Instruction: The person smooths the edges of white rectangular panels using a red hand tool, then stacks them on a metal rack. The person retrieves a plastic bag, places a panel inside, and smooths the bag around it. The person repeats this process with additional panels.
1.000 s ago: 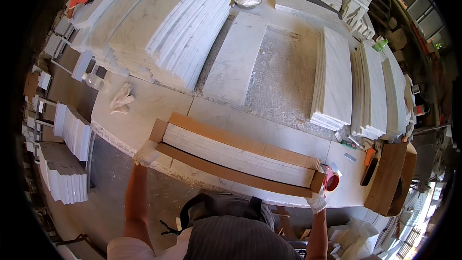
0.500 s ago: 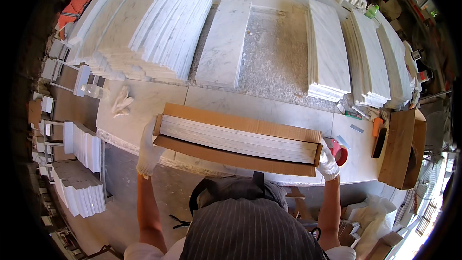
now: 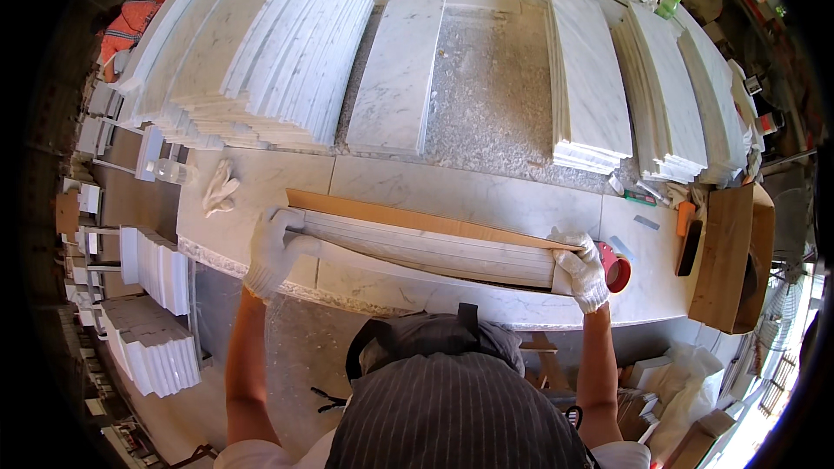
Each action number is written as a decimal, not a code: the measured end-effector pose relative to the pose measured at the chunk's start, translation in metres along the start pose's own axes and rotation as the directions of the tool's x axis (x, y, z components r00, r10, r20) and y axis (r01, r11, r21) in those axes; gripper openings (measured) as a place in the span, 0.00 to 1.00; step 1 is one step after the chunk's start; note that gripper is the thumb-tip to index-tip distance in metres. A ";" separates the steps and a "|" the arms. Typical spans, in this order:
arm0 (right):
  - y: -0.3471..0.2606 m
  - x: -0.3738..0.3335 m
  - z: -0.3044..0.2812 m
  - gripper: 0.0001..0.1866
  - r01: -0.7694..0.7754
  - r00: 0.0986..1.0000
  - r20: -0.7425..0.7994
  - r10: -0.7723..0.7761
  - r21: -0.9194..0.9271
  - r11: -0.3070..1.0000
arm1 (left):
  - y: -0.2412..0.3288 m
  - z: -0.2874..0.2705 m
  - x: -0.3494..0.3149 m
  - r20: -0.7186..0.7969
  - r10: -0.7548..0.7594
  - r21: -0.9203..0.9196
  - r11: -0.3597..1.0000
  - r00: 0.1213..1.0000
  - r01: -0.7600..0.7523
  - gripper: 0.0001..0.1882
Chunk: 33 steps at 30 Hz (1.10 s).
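Note:
A long, narrow cardboard box (image 3: 417, 216) lies across the marble-topped bench in front of me, its brown far flap raised. Inside it, white marble strips (image 3: 426, 247) lie side by side along its length. My left hand (image 3: 276, 247), in a white knit glove, grips the left end of the box with fingers curled over the top. At the opposite end my right hand (image 3: 580, 271), gloved the same way, pinches the corner of the far flap. The near flap cannot be made out. Right beside my right hand sits a red tape dispenser (image 3: 617, 271).
Marble slabs (image 3: 269, 43) stand in a big stack at the far left, with more stacks (image 3: 591, 78) at the far right. A loose glove (image 3: 221, 188) and a clear bottle (image 3: 169, 171) lie left. An orange-handled brush (image 3: 686, 239) and an open carton (image 3: 734, 256) are at right.
Both hands have shifted from the box's end walls onto its top edges. The near flap, which stuck out toward me, no longer shows. The far flap leans in more over the strips.

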State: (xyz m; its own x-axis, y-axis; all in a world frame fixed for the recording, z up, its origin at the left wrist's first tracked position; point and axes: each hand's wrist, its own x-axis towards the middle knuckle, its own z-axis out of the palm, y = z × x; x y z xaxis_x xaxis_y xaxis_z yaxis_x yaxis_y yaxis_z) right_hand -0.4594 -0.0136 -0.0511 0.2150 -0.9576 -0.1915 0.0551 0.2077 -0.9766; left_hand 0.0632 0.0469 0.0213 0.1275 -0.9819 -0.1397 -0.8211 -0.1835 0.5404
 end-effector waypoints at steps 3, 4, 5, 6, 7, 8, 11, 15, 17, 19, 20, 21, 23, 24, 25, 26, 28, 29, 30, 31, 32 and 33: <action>0.000 0.003 0.000 0.07 0.108 0.993 0.040 -0.109 0.024 0.994 | 0.021 0.028 0.000 -0.350 0.330 0.401 0.899 0.877 -0.178 0.34; 0.001 0.005 0.000 0.06 0.105 0.993 0.054 -0.107 0.050 0.993 | 0.031 0.035 0.004 -0.371 0.377 0.449 0.873 0.848 -0.192 0.36; 0.001 0.006 -0.001 0.06 0.101 0.992 0.069 -0.106 0.072 0.992 | 0.042 0.041 0.010 -0.392 0.423 0.492 0.847 0.817 -0.203 0.38; 0.000 0.005 -0.002 0.06 0.084 0.993 0.075 -0.087 0.041 0.996 | 0.053 0.046 0.015 -0.410 0.469 0.533 0.819 0.783 -0.211 0.40; -0.003 0.005 -0.004 0.06 0.069 0.994 0.083 -0.069 0.010 0.998 | 0.065 0.049 0.019 -0.327 0.502 0.521 0.803 0.801 -0.290 0.39; -0.007 0.005 -0.005 0.06 0.056 0.994 0.096 -0.054 -0.021 0.998 | 0.077 0.049 0.022 -0.245 0.532 0.504 0.784 0.811 -0.362 0.38; -0.032 0.003 -0.015 0.07 0.012 0.985 0.169 0.031 -0.249 0.968 | 0.069 0.057 0.025 -0.288 0.645 0.441 0.745 0.708 -0.500 0.28; -0.100 0.001 -0.004 0.11 0.264 0.915 0.403 -0.031 -0.537 0.801 | 0.060 0.060 0.012 -0.323 0.662 0.371 0.746 0.676 -0.553 0.16; -0.102 0.003 0.010 0.25 0.465 0.854 0.520 -0.028 -0.736 0.491 | 0.066 0.058 0.010 -0.309 0.678 0.372 0.731 0.666 -0.572 0.13; -0.105 -0.002 0.053 0.31 0.507 0.855 0.515 -0.055 -0.811 0.292 | 0.067 0.056 0.011 -0.294 0.713 0.397 0.697 0.637 -0.597 0.11; -0.094 -0.005 0.072 0.35 0.500 0.866 0.495 -0.070 -0.854 0.143 | 0.067 0.057 0.014 -0.281 0.705 0.390 0.704 0.651 -0.594 0.12; -0.080 -0.005 0.091 0.39 0.477 0.875 0.476 -0.092 -0.879 -0.007 | 0.068 0.061 0.017 -0.266 0.699 0.386 0.708 0.663 -0.592 0.12; -0.073 0.011 0.131 0.44 0.439 0.898 0.441 0.001 -0.894 0.090 | 0.068 0.069 0.019 -0.235 0.676 0.439 0.715 0.699 -0.544 0.13; -0.068 0.020 0.151 0.44 0.457 0.887 0.461 0.031 -0.885 0.094 | 0.069 0.076 0.020 -0.217 0.662 0.490 0.710 0.718 -0.506 0.13; -0.064 0.029 0.171 0.44 0.467 0.879 0.474 0.062 -0.879 0.100 | 0.073 0.080 0.022 -0.195 0.650 0.536 0.698 0.735 -0.475 0.13; -0.064 0.036 0.189 0.43 0.477 0.869 0.487 0.086 -0.871 0.115 | 0.080 0.082 0.025 -0.228 0.613 0.482 0.746 0.756 -0.460 0.12; -0.058 0.050 0.222 0.43 0.521 0.835 0.533 0.138 -0.846 0.114 | 0.093 0.084 0.030 -0.282 0.529 0.356 0.832 0.800 -0.425 0.11; -0.053 0.056 0.233 0.42 0.550 0.814 0.558 0.163 -0.830 0.092 | 0.097 0.084 0.032 -0.254 0.509 0.363 0.838 0.822 -0.407 0.13; -0.050 0.057 0.234 0.42 0.577 0.793 0.579 0.189 -0.814 0.072 | 0.099 0.082 0.033 -0.224 0.490 0.370 0.843 0.843 -0.392 0.15; -0.050 0.056 0.228 0.42 0.568 0.804 0.581 0.127 -0.813 0.125 | 0.097 0.080 0.032 -0.204 0.455 0.383 0.852 0.867 -0.358 0.18; -0.050 0.052 0.217 0.43 0.564 0.811 0.582 0.063 -0.806 0.181 | 0.094 0.075 0.032 -0.162 0.448 0.399 0.845 0.879 -0.357 0.19; -0.049 0.048 0.204 0.44 0.560 0.818 0.576 -0.002 -0.794 0.235 | 0.092 0.071 0.034 -0.119 0.441 0.414 0.836 0.889 -0.359 0.21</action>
State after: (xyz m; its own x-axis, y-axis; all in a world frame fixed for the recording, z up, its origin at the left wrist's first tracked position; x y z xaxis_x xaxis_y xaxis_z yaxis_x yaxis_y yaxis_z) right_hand -0.2528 -0.0287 0.0078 0.7371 -0.6685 -0.0986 -0.6412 -0.6460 -0.4142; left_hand -0.0474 -0.0003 0.0071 -0.1826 -0.9598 0.2132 -0.9629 0.2183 0.1584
